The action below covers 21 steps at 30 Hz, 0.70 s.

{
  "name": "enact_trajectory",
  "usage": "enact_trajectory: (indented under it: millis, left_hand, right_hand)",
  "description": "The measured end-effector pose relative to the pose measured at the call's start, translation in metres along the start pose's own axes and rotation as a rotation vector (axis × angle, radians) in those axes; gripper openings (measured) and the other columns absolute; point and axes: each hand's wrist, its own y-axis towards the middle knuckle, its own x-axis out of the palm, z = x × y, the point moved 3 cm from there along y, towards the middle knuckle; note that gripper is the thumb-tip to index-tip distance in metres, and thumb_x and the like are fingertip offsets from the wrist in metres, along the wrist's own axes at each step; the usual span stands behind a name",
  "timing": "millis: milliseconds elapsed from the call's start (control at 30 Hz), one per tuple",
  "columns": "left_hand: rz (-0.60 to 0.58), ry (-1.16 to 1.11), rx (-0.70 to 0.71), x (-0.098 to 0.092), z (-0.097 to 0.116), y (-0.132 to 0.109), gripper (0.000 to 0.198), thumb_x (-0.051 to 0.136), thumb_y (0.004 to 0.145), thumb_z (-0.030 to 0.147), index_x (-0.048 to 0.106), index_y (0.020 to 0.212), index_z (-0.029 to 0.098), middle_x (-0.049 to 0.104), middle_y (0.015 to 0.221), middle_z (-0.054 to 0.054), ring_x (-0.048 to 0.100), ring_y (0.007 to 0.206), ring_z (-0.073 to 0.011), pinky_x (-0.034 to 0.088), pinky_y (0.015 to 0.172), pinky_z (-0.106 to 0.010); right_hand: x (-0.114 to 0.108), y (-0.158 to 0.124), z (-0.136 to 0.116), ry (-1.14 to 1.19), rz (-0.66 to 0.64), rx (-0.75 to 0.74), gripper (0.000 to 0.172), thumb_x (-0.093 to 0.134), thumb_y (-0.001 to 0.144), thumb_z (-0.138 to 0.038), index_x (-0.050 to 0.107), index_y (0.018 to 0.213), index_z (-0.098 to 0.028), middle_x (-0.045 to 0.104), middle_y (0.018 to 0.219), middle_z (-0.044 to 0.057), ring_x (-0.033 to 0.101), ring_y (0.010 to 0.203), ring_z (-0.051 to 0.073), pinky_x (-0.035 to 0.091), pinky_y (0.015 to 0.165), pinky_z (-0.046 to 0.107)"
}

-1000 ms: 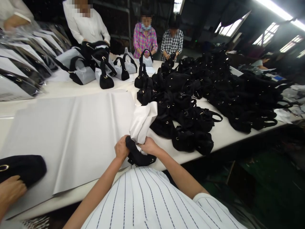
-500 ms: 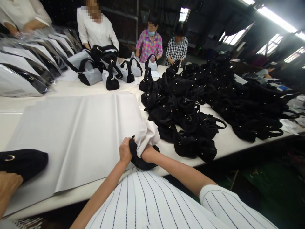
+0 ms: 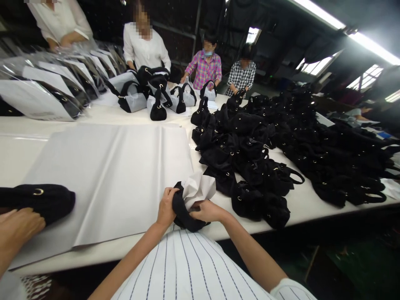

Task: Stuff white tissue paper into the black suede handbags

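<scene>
A small black handbag (image 3: 185, 213) is held at the table's front edge, against the striped shirt. My left hand (image 3: 167, 206) is closed on its left rim, thumb over the edge. Crumpled white paper (image 3: 200, 188) bulges out of the bag's opening; its lower part is hidden inside. At the right side of the opening, my right hand (image 3: 208, 210) has its fingers curled on the bag's rim, just below the paper. Left of me lies a stack of flat pale paper sheets (image 3: 134, 175).
A co-worker's hand (image 3: 23, 225) at far left holds another black bag (image 3: 46, 202). A large heap of black bags (image 3: 250, 146) covers the right side. Paper-wrapped bags (image 3: 136, 100) and plastic-bagged ones (image 3: 53, 96) stand at the back, with several people behind the table (image 3: 15, 162).
My right hand has drawn back out of the bag's opening to its rim. The paper stands up more in the bag. The view has shifted left, and the co-worker's bag shows more.
</scene>
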Motion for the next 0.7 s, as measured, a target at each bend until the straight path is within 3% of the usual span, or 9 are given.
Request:
enact_trajectory:
  millis: [33,100,167,200,267,367,467,533,700]
  left_hand:
    - [-0.003,-0.008,-0.007,0.001,0.0,-0.002,0.042,0.051,0.077,0.009,0.056,0.116,0.021,0.05,0.111,-0.007,0.059,0.1,-0.0207,0.05,0.091,-0.034]
    - [-0.007,-0.009,-0.026,0.003,0.003,-0.005,0.044,0.05,0.076,0.007,0.055,0.117,0.021,0.049,0.11,-0.008,0.058,0.101,-0.021,0.05,0.091,-0.035]
    - [-0.008,0.019,-0.036,0.005,0.008,-0.006,0.045,0.05,0.075,0.007,0.055,0.117,0.021,0.049,0.111,-0.008,0.058,0.101,-0.0218,0.051,0.091,-0.036]
    - [-0.011,0.041,-0.029,0.006,0.012,-0.006,0.045,0.05,0.075,0.006,0.055,0.117,0.021,0.049,0.111,-0.008,0.058,0.101,-0.0222,0.051,0.091,-0.036]
    - [-0.022,0.086,0.008,0.008,0.019,-0.005,0.042,0.049,0.076,0.006,0.055,0.115,0.021,0.051,0.112,-0.009,0.059,0.101,-0.0227,0.05,0.09,-0.036]
    - [-0.049,0.153,0.058,0.007,0.022,-0.005,0.028,0.047,0.081,0.011,0.057,0.105,0.021,0.055,0.108,-0.009,0.061,0.094,-0.0219,0.05,0.084,-0.033]
    - [-0.051,0.224,0.026,0.003,0.012,-0.005,0.015,0.046,0.085,0.017,0.056,0.095,0.02,0.057,0.102,-0.008,0.061,0.081,-0.0201,0.047,0.072,-0.03]
    - [-0.011,0.213,0.001,0.001,0.001,-0.004,0.015,0.045,0.084,0.017,0.056,0.095,0.02,0.057,0.099,-0.007,0.06,0.077,-0.019,0.045,0.068,-0.029]
    - [0.161,0.046,-0.076,-0.004,-0.026,0.003,0.018,0.049,0.078,0.016,0.061,0.091,0.018,0.059,0.089,-0.004,0.06,0.081,-0.0193,0.047,0.072,-0.029]
  right_hand:
    - [-0.011,-0.009,0.003,-0.013,0.009,0.049,0.012,0.064,0.074,-0.028,0.073,0.077,-0.02,0.072,0.077,0.002,0.067,0.078,0.025,0.05,0.07,0.032]
    - [-0.035,-0.022,0.011,-0.091,0.212,0.167,0.016,0.063,0.074,-0.032,0.07,0.074,-0.017,0.071,0.077,0.005,0.066,0.081,0.028,0.049,0.07,0.034]
    - [-0.049,-0.026,0.017,-0.111,0.447,0.201,0.028,0.071,0.066,-0.032,0.069,0.089,-0.016,0.071,0.09,0.008,0.064,0.09,0.03,0.049,0.078,0.036]
    - [-0.049,-0.023,0.019,-0.049,0.483,0.162,0.042,0.074,0.063,-0.031,0.066,0.102,-0.017,0.069,0.101,0.009,0.062,0.097,0.029,0.049,0.083,0.037]
    - [-0.038,-0.011,0.021,0.168,0.431,0.036,0.063,0.075,0.063,-0.03,0.056,0.122,-0.021,0.064,0.119,0.009,0.059,0.109,0.026,0.047,0.091,0.035]
    - [-0.011,0.011,0.021,0.306,0.422,-0.039,0.061,0.073,0.067,-0.031,0.052,0.124,-0.022,0.063,0.121,0.007,0.058,0.111,0.023,0.046,0.092,0.032]
    - [0.012,0.021,0.02,0.138,0.55,0.028,0.05,0.073,0.067,-0.032,0.056,0.113,-0.022,0.068,0.103,0.003,0.061,0.095,0.021,0.048,0.083,0.03]
    - [0.023,0.021,0.017,0.033,0.571,-0.012,0.037,0.068,0.072,-0.029,0.058,0.107,-0.021,0.068,0.097,0.001,0.061,0.089,0.02,0.047,0.081,0.03]
    - [0.035,0.014,0.012,-0.24,0.366,-0.249,0.023,0.052,0.077,-0.009,0.066,0.092,-0.02,0.066,0.105,0.003,0.061,0.096,0.018,0.048,0.085,0.027]
